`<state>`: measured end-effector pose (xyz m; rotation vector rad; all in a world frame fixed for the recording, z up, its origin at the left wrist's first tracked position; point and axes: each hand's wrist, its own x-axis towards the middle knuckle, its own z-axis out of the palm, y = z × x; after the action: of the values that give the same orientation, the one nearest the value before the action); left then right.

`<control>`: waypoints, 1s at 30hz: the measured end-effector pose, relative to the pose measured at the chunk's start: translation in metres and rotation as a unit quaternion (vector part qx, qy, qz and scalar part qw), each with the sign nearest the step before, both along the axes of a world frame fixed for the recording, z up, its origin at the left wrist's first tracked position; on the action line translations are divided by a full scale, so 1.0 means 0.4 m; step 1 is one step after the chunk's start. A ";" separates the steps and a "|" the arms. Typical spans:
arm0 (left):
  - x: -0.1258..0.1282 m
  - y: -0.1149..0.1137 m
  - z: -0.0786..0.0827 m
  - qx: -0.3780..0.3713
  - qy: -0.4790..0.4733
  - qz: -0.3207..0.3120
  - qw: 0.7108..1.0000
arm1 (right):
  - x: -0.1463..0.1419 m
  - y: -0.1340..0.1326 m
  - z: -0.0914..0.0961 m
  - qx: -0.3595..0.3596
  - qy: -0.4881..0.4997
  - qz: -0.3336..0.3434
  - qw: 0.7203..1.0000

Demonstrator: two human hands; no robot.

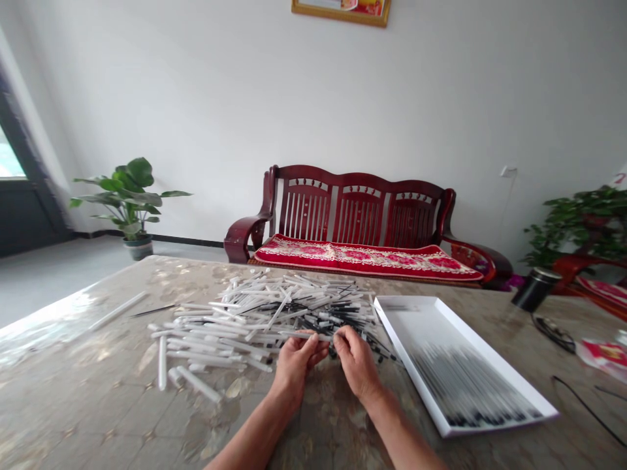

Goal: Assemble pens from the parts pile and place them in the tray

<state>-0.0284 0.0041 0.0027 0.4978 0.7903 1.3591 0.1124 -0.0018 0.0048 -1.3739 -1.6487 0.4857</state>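
Note:
Both of my hands meet at the near edge of a big pile of white pen barrels and black refills [274, 313] on the table. My left hand [296, 362] is closed, fingers pinched on a white pen barrel [306, 335] that runs across to my right hand. My right hand [356, 362] is closed too, its fingertips pinched at the barrel's other end. A few loose white barrels [196, 382] lie to the left of my left hand.
A shallow white tray [490, 365] with several black refills lies right of my hands. A black jar [536, 288], black cords [556, 333] and a red packet [605, 356] lie at far right. Beyond the table stand a wooden bench [362, 222] and potted plants [130, 196].

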 end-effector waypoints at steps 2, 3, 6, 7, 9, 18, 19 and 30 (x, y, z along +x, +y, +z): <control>0.002 -0.003 0.003 0.000 0.016 -0.007 1.000 | 0.002 0.001 -0.003 -0.017 -0.008 -0.020 1.000; 0.003 -0.005 0.004 0.000 0.021 -0.007 1.000 | 0.003 0.001 -0.004 -0.029 -0.009 -0.030 0.999; 0.004 -0.007 0.008 0.000 0.018 0.004 1.000 | 0.004 -0.001 -0.002 -0.033 0.000 -0.019 0.999; 0.003 -0.007 0.009 -0.001 0.014 0.006 1.000 | 0.003 -0.002 0.000 -0.021 0.001 -0.007 1.000; 0.002 -0.006 0.008 0.003 0.013 0.004 1.000 | 0.001 -0.004 0.004 -0.001 -0.005 0.006 1.000; 0.001 -0.004 0.001 0.007 0.015 0.003 1.000 | 0.000 -0.003 0.006 -0.003 -0.012 -0.006 1.000; 0.001 -0.003 0.001 0.007 0.017 -0.001 1.000 | 0.000 -0.002 0.004 -0.001 -0.015 -0.005 1.000; 0.000 -0.007 0.004 0.020 0.033 -0.012 0.999 | -0.002 -0.008 0.008 -0.011 -0.027 -0.005 1.000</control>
<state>-0.0286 0.0014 0.0045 0.5835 0.8095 1.3447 0.1117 -0.0050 0.0081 -1.4220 -1.6845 0.4647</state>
